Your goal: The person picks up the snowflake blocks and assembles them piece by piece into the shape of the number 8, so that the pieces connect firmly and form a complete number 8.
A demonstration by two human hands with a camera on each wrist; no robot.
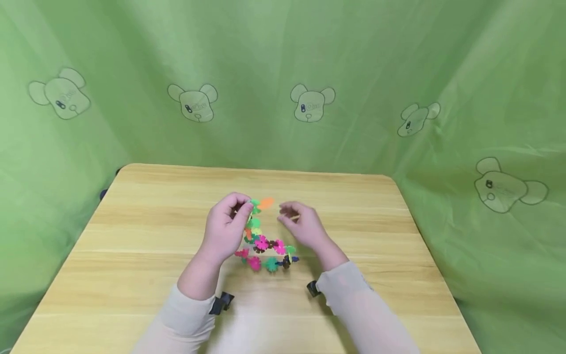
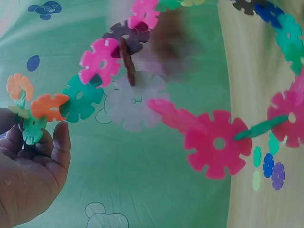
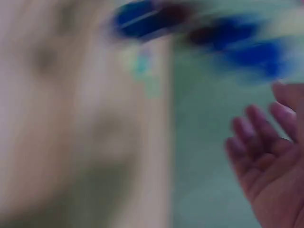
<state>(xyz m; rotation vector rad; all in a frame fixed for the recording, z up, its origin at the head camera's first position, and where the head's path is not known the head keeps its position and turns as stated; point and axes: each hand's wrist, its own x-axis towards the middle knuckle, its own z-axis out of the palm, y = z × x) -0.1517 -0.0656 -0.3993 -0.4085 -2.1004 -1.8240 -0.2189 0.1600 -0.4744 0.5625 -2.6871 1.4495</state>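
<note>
My left hand [image 1: 224, 227] pinches one end of a chain of slotted plastic flower discs [image 1: 280, 247] between thumb and fingers. The chain loops down over the table in pink, teal, green, brown and blue pieces. At the pinched end an orange disc [image 1: 266, 203] sticks out toward the right. In the left wrist view, a translucent disc [image 2: 135, 111] and a pink disc [image 2: 204, 156] hang in the loop. My right hand [image 1: 305, 227] is just right of the chain, apart from the orange disc, its fingers loosely bent. Nothing shows in that hand [image 3: 275, 175] in the blurred right wrist view.
Several loose flower discs [image 2: 278, 175] in green, blue and purple lie on the wooden table [image 1: 376, 295]. A green curtain [image 1: 256, 137] printed with bear heads stands around the table's back and sides. Black wrist mounts [image 1: 313, 288] stick out from the sleeves.
</note>
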